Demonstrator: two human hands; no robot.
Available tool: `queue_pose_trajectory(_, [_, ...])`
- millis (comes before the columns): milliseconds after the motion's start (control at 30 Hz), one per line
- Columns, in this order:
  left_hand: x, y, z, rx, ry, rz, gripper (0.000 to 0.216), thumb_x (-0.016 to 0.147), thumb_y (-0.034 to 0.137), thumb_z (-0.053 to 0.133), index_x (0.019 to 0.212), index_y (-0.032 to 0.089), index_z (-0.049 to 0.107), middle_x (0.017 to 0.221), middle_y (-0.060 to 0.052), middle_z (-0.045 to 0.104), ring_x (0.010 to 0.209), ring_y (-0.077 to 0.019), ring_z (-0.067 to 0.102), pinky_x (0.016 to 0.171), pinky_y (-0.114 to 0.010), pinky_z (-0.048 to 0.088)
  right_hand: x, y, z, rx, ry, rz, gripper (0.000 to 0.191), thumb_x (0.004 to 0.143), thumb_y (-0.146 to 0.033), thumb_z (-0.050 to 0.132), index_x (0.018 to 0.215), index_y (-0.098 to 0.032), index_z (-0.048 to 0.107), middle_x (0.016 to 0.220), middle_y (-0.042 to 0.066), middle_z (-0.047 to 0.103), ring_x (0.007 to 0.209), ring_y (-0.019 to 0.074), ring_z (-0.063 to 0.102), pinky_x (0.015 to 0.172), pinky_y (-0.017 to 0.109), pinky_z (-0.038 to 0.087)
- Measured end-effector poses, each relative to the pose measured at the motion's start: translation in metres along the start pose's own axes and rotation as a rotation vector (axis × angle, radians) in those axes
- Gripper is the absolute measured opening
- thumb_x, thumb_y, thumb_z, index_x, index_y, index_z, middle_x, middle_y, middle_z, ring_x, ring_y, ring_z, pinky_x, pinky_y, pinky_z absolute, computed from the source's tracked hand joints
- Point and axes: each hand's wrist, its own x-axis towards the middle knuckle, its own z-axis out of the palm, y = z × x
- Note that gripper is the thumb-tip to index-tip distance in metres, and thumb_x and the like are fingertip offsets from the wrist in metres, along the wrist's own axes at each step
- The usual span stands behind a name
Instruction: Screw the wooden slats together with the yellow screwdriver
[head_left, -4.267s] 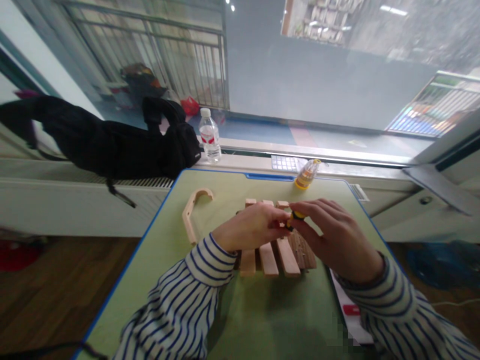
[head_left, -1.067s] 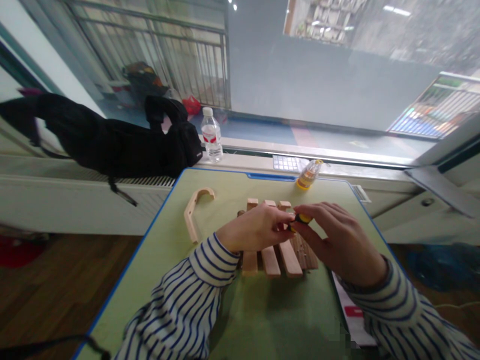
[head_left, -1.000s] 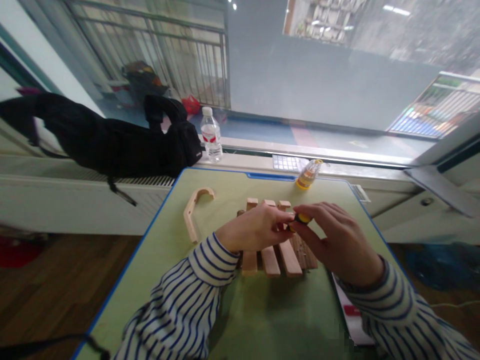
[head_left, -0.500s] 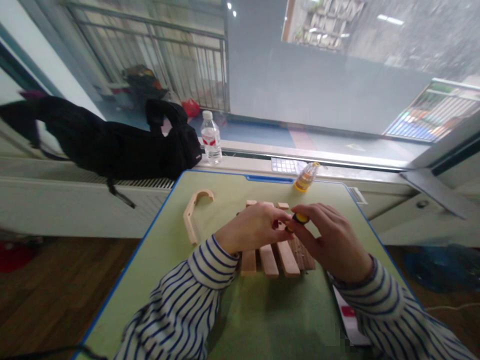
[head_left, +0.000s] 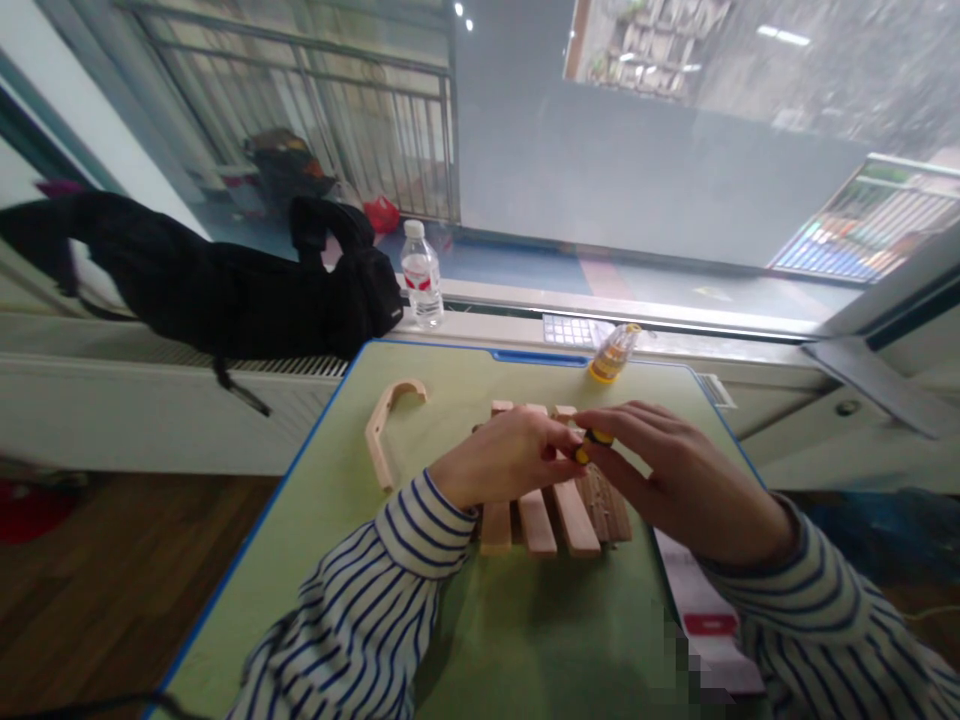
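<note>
A small yellow-and-black screwdriver (head_left: pixel 598 437) is between my two hands, above a set of wooden slats (head_left: pixel 576 518). My right hand (head_left: pixel 679 480) has its thumb and stretched fingers at the handle's top. Lower down, my left hand (head_left: pixel 510 455) pinches near the screwdriver's neck; its tip is hidden by the fingers. The pale slats lie side by side, partly covered by my left hand. Beside them on the right is a darker grooved wooden piece (head_left: pixel 609 505) with small screws on it. A curved wooden piece (head_left: pixel 381 432) lies apart at the left.
A yellow-tinted bottle (head_left: pixel 611 355) lies tilted at the table's (head_left: pixel 330 560) back edge. Behind, on the sill, stand a water bottle (head_left: pixel 421 278) and a black bag (head_left: pixel 262 295). A paper sheet (head_left: pixel 705 610) with a red mark lies under my right forearm.
My right hand has shifted slightly right and its fingers have straightened and turned on the screwdriver handle. More of the paper shows. My left hand has barely moved.
</note>
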Motion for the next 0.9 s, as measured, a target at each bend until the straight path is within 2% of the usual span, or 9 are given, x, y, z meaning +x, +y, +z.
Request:
queue_pose_trajectory(233, [-0.001,-0.004,-0.001,-0.035,-0.034,0.025,0.015,0.08,0.021,0.052,0.087,0.016,0.064,0.064,0.003,0.054,0.057,-0.0073,0.046,0.053,-0.019,0.032,-0.003,0.002,0.013,0.02,0.108,0.082,0.02,0.084,-0.027,0.047,0.102,-0.02,0.054,0.093,0.004,0.065,0.083,0.0148,0.059,0.074,0.03,0.045])
queue_pose_trajectory(600, [-0.003,-0.002,0.0,-0.103,-0.092,-0.012,0.024,0.078,0.015,0.048,0.095,0.017,0.064,0.071,0.0,0.06,0.062,-0.0086,0.051,0.06,-0.019,0.037,-0.01,-0.002,0.034,0.035,0.307,0.176,0.02,0.079,-0.028,0.056,0.098,-0.021,0.054,0.088,0.002,0.064,0.078,0.0139,0.058,0.071,0.028,0.045])
queue_pose_trajectory(900, [-0.003,0.001,-0.001,-0.065,-0.031,-0.009,0.017,0.077,0.023,0.054,0.088,0.018,0.065,0.069,0.001,0.058,0.061,-0.0089,0.049,0.056,-0.019,0.034,-0.011,-0.005,0.034,0.038,0.317,0.229,0.02,0.079,-0.03,0.055,0.096,-0.021,0.054,0.084,0.001,0.063,0.072,0.013,0.056,0.065,0.027,0.045])
